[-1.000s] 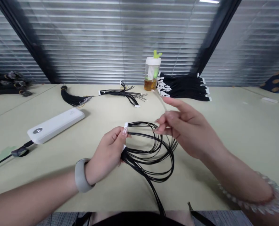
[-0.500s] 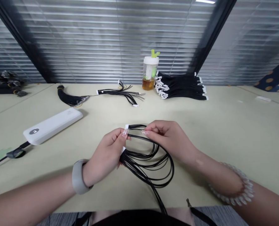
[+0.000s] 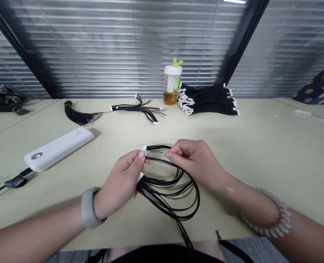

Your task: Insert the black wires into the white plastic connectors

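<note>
My left hand [image 3: 126, 173] is closed on a wire harness, its thumb pressing near a white connector [image 3: 144, 148]. Lower down by the same hand a second white connector [image 3: 140, 176] shows, partly covered by the fingers. From these connectors black wires [image 3: 188, 204] loop out to the right, and some trail down past the table's front edge. My right hand [image 3: 192, 157] pinches a thin single wire [image 3: 158, 152] between thumb and forefinger, just right of the upper connector. The wire's tip points toward that connector; a small metallic end shows near it.
A white power bank [image 3: 59, 149] with a cable lies left. Along the back are a bundle of black wires [image 3: 80, 114], a partly wired harness [image 3: 134, 107], a bottle of amber liquid [image 3: 172, 86] and a stack of finished-looking harnesses [image 3: 209, 100]. More bundles [image 3: 4, 100] lie far left.
The whole view has shifted slightly. My right hand has moved a little away from the left hand, and the thin wire between them shows more clearly.
</note>
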A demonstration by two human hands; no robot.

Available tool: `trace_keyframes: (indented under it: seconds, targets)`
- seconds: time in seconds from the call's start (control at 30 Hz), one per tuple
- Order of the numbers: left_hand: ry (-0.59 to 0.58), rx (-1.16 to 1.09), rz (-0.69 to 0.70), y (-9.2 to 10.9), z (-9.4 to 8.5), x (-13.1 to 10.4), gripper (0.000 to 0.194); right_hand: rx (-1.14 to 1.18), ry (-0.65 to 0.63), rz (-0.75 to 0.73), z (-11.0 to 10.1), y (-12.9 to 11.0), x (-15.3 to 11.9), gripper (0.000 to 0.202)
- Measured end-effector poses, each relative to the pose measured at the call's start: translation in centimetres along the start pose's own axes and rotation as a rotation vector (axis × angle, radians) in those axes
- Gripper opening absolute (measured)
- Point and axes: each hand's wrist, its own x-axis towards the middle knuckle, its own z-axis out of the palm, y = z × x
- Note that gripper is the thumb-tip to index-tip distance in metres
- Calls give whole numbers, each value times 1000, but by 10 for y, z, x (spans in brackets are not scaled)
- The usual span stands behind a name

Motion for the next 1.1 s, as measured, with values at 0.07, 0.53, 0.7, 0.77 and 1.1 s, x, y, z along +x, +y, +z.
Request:
trace_keyframes:
  seconds: [0.07, 0.53, 0.7, 0.77, 1.1]
  targets:
    - [-11, -9, -2, -1, 0, 0, 41, 3, 9, -16, 0, 0, 0, 23]
    - [3, 2, 0, 1, 1, 0, 41, -155, 44, -282, -3, 2, -2, 14]
    - [-1, 18, -10, 1, 1, -1, 41, -346, 79, -601, -8, 7, 2, 17]
    - [-11, 23, -8, 1, 1, 0, 41, -416, 72, -667, -8, 10, 4, 20]
    - [-57, 112, 23, 3, 0, -2, 40, -548, 46, -689, -4, 10, 1, 28]
